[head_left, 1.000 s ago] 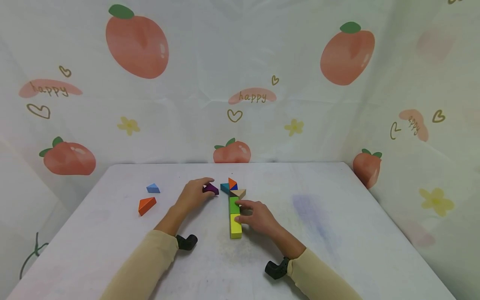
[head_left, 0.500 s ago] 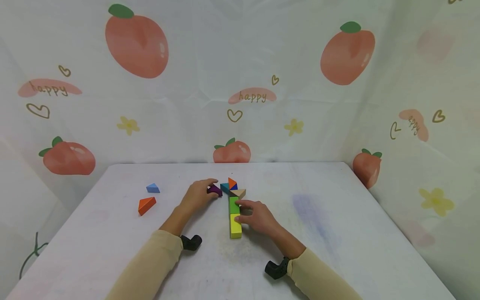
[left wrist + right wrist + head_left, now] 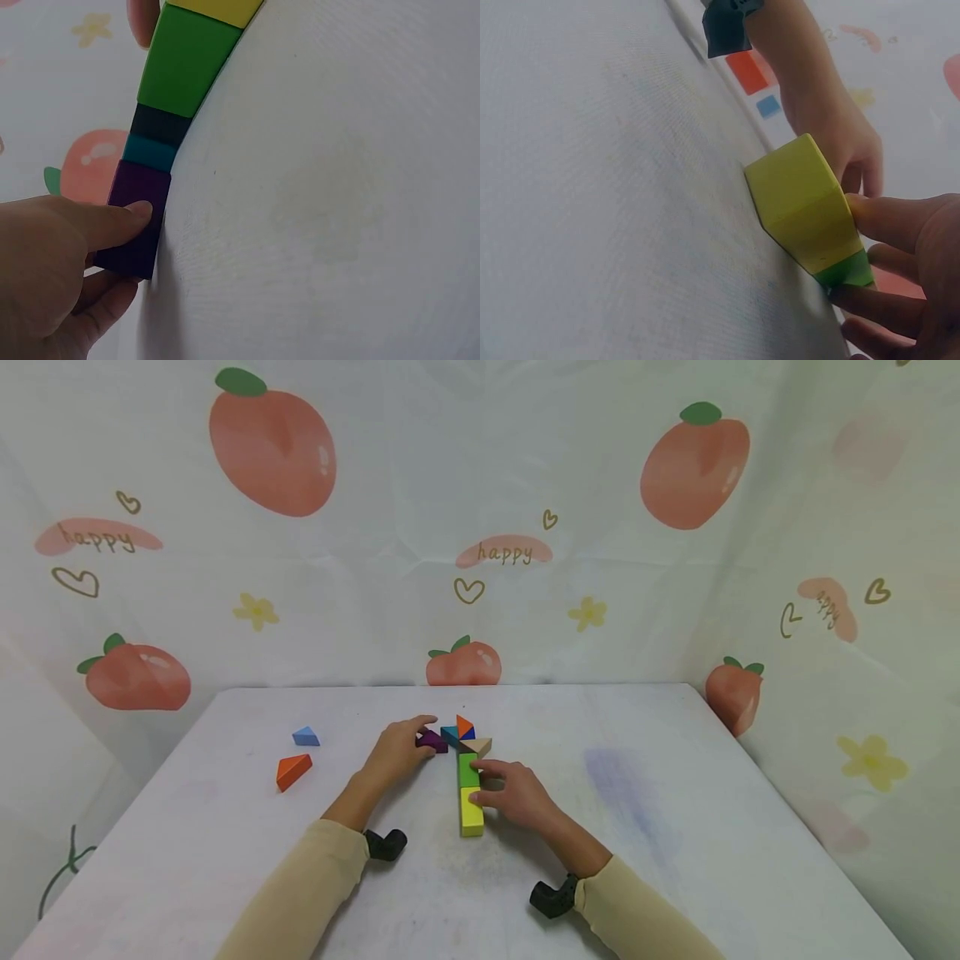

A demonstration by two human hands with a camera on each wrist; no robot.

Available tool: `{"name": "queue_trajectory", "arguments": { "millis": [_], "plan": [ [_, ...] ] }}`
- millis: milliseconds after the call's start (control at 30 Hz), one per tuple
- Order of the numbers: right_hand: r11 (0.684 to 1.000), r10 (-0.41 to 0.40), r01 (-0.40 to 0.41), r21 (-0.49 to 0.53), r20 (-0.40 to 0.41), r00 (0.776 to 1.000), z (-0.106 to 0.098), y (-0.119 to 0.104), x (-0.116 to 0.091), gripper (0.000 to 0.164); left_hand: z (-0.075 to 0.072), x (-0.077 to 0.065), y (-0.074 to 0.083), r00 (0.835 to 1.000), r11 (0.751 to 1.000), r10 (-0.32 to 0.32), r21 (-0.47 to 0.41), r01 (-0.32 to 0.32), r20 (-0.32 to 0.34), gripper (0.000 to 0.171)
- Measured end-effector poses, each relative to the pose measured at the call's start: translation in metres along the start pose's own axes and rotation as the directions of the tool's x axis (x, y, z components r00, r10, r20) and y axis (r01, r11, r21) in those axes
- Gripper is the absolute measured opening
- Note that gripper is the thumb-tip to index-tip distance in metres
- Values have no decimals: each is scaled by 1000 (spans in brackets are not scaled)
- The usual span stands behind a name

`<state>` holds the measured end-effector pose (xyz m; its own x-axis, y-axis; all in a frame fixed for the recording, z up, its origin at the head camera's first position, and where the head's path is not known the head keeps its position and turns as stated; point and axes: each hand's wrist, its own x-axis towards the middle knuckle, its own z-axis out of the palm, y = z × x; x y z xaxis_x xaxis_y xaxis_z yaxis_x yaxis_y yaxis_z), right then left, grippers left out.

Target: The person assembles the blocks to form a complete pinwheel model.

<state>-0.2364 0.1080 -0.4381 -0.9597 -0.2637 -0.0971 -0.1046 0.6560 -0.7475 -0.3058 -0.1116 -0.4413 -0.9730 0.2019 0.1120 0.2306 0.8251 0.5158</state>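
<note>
Between thumb and fingers my left hand pinches a purple triangular block. In the left wrist view the thumb lies on the purple block's near side, and the block's end meets a teal block. My right hand rests its thumb on a yellow block and its fingertips on a green block, with its fingers fairly straight. Beyond the green block lie a wooden triangle, an orange triangle, a dark blue triangle and the teal triangle.
On the left of the white table lie an orange-red triangular block and a light blue triangle. A printed curtain hangs behind the table's far edge. Black wrist cameras sit on both wrists.
My left hand has slid the purple block to the right, up beside the teal triangle. The right hand has stayed on the green and yellow blocks.
</note>
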Motion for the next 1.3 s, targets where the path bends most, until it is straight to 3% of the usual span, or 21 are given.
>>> {"name": "queue_trajectory", "arguments": {
  "millis": [1300],
  "plan": [
    [999,-38,38,5,-7,999,-1,1,-2,52,11,3,10,999,1000,0,-24,-1,-39,57]
  ]
}}
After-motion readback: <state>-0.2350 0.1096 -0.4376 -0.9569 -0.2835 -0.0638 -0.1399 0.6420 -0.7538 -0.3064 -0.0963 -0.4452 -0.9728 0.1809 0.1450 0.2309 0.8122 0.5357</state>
